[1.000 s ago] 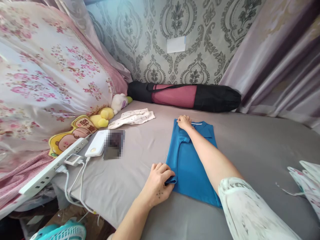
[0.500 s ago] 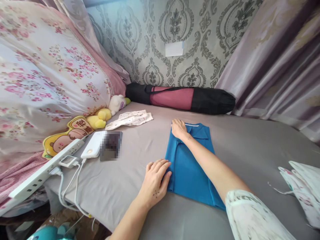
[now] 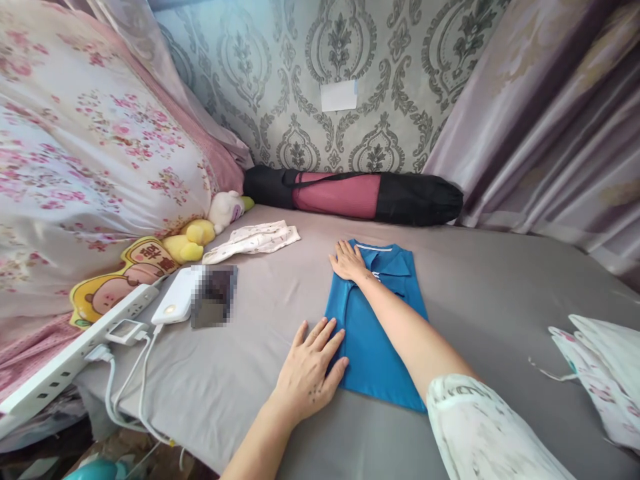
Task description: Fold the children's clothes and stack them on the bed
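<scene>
A blue shirt (image 3: 375,353) lies folded into a long rectangle on the grey sheet, its neckline with a pale band at the far end. Fingers spread, my left hand (image 3: 313,363) rests flat on the shirt's near left edge, partly on the sheet. My right hand (image 3: 347,260) lies flat with fingers stretched at the far left corner, beside the neckline. The right forearm crosses over the shirt and hides part of its middle and right side. Neither hand grips the cloth.
Left of the shirt lie a pale patterned cloth (image 3: 255,240), a white power bank (image 3: 175,297), a blurred dark device (image 3: 215,297) and a power strip (image 3: 45,380) with cables. Plush toys (image 3: 193,240) line the left side. A rolled mat bag (image 3: 335,195) sits by the wall. Folded white fabric (image 3: 600,373) lies right.
My left hand's fingers have spread out flat over the shirt's edge. My right hand has flattened and opened at the far left corner. The view has shifted slightly.
</scene>
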Tool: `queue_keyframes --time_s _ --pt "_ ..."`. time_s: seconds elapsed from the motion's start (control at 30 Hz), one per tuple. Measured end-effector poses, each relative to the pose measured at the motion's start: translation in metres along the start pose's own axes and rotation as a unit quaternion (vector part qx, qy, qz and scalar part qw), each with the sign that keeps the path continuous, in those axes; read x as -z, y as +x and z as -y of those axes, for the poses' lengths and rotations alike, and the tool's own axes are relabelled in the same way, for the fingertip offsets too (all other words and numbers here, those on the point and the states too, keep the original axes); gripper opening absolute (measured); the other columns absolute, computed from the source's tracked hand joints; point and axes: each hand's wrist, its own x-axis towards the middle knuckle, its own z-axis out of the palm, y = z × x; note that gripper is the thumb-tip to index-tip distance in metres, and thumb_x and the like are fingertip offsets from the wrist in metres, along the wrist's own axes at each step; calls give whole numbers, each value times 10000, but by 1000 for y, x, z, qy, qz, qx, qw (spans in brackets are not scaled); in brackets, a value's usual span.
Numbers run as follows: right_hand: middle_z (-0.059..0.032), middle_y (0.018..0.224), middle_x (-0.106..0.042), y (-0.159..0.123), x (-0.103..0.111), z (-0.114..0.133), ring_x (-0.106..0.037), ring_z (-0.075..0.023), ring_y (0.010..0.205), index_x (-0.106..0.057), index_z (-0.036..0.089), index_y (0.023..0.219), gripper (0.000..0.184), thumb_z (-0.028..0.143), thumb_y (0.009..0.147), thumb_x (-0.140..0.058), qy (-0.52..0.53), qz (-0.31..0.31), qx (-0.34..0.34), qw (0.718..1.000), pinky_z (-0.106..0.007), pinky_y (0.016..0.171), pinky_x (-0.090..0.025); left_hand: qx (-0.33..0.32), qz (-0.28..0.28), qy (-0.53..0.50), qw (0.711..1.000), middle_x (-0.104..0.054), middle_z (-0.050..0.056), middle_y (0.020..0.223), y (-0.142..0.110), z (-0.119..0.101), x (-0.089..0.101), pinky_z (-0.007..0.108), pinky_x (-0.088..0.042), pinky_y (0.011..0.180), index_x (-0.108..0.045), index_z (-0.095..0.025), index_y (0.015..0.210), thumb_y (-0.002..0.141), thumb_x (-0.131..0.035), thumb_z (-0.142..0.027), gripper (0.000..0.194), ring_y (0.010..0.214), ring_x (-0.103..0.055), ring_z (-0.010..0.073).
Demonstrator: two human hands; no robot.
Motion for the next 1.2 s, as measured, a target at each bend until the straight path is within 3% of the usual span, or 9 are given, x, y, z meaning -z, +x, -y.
queue_keyframes --time_s 0.13,0.2,0.37,0.57,0.77,0.97,1.2 --pt "-116 1611 -166 -1 9 -1 -93 -224 1486 -259 72 1524 635 428 1003 -185 19 25 -1 999 -441 1194 -42 16 5 -20 1000 -466 87 1480 0 0 1 580 -273 1149 -510 -259 1376 993 -391 -415 430 1397 -383 280" --pt "-117 1613 -158 -4 15 -1 -85 -231 1487 -252 72 1526 636 425 1007 -152 37 34 -7 999 -456 1193 -37 45 -22 -39 998 -515 86 1440 0 2 0 555 -288 1149 -529 -239 1339 1010 -349 -363 395 1384 -405 257" --pt "-158 1609 -143 -24 16 6 -65 -260 1488 -231 41 1523 668 455 1001 -186 21 -11 -7 1000 -474 1187 -19 106 -141 -84 981 -624 121 1276 -2 11 -8 455 -399 1083 -533 -189 1250 981 -348 -204 326 1275 -519 228" --pt "-175 1606 -133 -42 -1 12 -96 -272 1483 -230 14 1517 675 446 999 -210 2 14 -27 1000 -453 1190 -51 111 -173 -99 974 -627 119 1232 -4 17 -12 450 -422 1064 -518 -206 1208 932 -371 -142 319 1271 -520 235" --pt "-159 1605 -153 -46 7 15 -114 -261 1482 -241 17 1517 657 427 1004 -209 -3 12 -29 999 -435 1193 -66 122 -218 -108 962 -643 116 1192 -6 22 -18 431 -461 1030 -526 -203 1180 922 -369 -109 317 1237 -551 222" --pt "-187 1606 -116 -78 11 44 -79 -285 1484 -209 -19 1516 675 414 999 -224 -12 -21 -12 1000 -453 1192 -38 144 -282 -106 943 -662 115 1126 -5 26 -21 392 -499 976 -547 -192 1132 888 -390 -80 311 1129 -614 212" --pt "-199 1598 -150 -104 -7 64 -96 -289 1480 -227 -30 1507 694 438 995 -235 -11 -2 -21 1000 -455 1190 -36 164 -278 -113 940 -662 113 1116 -5 26 -19 391 -493 973 -540 -188 1113 852 -384 -50 334 1118 -613 210"
